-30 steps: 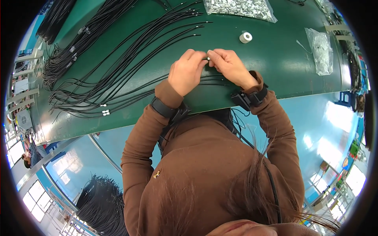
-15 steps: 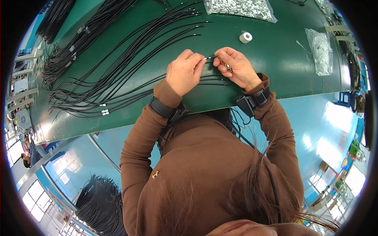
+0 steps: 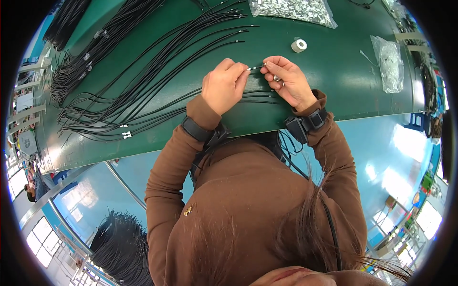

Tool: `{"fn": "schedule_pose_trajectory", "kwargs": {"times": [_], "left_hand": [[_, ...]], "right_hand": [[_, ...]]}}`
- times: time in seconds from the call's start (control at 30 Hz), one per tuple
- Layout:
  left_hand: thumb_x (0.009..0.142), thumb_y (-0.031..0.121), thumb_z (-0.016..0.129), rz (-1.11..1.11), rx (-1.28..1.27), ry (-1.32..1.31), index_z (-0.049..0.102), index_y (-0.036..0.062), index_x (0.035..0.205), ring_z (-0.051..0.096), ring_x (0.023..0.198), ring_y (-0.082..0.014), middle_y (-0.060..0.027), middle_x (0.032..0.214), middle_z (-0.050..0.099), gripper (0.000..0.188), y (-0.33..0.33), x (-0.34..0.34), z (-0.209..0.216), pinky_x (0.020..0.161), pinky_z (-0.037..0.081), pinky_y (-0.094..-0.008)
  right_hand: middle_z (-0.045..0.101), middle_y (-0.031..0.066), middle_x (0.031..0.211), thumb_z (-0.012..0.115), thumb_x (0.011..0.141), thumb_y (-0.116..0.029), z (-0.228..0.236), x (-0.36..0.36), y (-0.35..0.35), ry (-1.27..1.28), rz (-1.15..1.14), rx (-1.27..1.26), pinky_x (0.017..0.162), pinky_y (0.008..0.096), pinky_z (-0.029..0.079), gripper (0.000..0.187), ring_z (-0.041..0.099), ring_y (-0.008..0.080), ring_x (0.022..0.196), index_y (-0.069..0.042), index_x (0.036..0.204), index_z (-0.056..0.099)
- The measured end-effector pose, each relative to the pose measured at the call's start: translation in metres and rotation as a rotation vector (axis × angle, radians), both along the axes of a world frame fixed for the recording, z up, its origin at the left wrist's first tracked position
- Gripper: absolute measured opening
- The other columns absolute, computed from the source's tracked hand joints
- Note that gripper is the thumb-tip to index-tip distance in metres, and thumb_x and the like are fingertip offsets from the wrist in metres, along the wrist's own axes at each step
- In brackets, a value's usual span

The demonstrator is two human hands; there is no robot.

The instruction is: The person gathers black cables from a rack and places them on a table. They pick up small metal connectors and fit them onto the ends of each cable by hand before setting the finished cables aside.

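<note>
Over the green table, my left hand [image 3: 224, 86] is closed in a pinch on a thin black cable [image 3: 256, 67], close to a white band on it. Thumb and forefinger of my right hand [image 3: 290, 81] meet at the cable's tip, just to the right. Small shiny metal pieces [image 3: 277, 77] show between the curled fingers of that hand. What lies right at the tip is too small to make out. Below my hands, several more black cables [image 3: 257, 101] stretch across the table, and a longer bunch [image 3: 157, 71] fans out to the left.
A white roll [image 3: 299, 45] stands beyond my right hand. Farther back lies a clear bag of small metal parts [image 3: 293, 10], and another clear bag [image 3: 391, 64] sits at the right. Thick cable bundles [image 3: 90, 59] cover the far left. More black cables [image 3: 121, 248] hang below the table.
My right hand has shifted slightly to the right, so a little more of the cable shows between my hands. My left hand stays almost where it was.
</note>
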State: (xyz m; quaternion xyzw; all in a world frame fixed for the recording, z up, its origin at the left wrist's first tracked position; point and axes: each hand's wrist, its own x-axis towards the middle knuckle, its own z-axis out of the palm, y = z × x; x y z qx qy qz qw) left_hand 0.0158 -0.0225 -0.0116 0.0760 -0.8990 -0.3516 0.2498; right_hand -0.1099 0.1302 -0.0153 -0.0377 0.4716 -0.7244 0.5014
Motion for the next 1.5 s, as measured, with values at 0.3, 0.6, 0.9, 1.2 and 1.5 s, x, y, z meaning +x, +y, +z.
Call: {"fn": "schedule_pose_trajectory", "kwargs": {"times": [0.3,0.6,0.9,1.2,1.5], "left_hand": [[0.082,0.007,0.062,-0.032,-0.211,-0.081,0.064,0.0074,0.088,0.06,0.065,-0.0293,-0.0093,0.076,0.056,0.007,-0.006,-0.002,0.015,0.056,0.05,-0.0365],[0.08,0.004,0.063,0.001,0.096,0.038,0.062,0.0064,0.089,0.061,0.067,-0.0305,-0.011,0.084,0.058,0.01,0.018,0.014,0.024,0.057,0.051,-0.0368],[0.079,0.005,0.064,0.056,-0.089,0.031,0.062,0.0064,0.083,0.059,0.069,-0.0308,-0.0086,0.081,0.058,0.005,-0.002,0.02,0.012,0.058,0.049,-0.0394],[0.07,0.011,0.073,0.243,-0.452,-0.108,0.068,0.0111,0.075,0.058,0.069,-0.0245,-0.0038,0.073,0.058,0.007,-0.109,0.147,0.007,0.058,0.046,-0.0364],[0.073,0.007,0.072,0.336,-0.535,-0.272,0.071,0.0091,0.084,0.059,0.075,-0.0254,-0.0061,0.078,0.06,0.011,-0.168,0.244,0.012,0.066,0.047,-0.0353]], "right_hand": [[0.06,0.0018,0.078,0.06,0.091,-0.013,0.017,0.0,-0.004,0.391,0.084,0.112,0.053,0.0184,0.039,0.01,0.05,0.005,0.066,-0.005,0.095,0.058],[0.06,-0.0005,0.075,0.063,0.088,-0.013,0.018,0.028,-0.012,0.52,0.127,0.186,0.063,0.0219,0.045,0.013,0.054,0.0067,0.069,-0.001,0.085,0.06],[0.052,-0.0031,0.071,0.06,0.091,-0.012,0.007,0.017,-0.009,0.933,0.044,0.195,0.061,0.0197,0.04,0.013,0.047,0.0038,0.069,-0.002,0.084,0.058],[0.045,-0.006,0.069,0.061,0.09,-0.012,-0.005,-0.007,0.007,1.092,0.207,0.382,0.057,0.0196,0.033,0.014,0.039,0.0035,0.065,-0.002,0.082,0.056],[0.047,-0.0009,0.065,0.062,0.089,-0.013,-0.001,0.005,0.023,1.247,0.214,0.538,0.054,0.0212,0.035,0.015,0.04,0.0052,0.06,-0.001,0.081,0.057]]}}
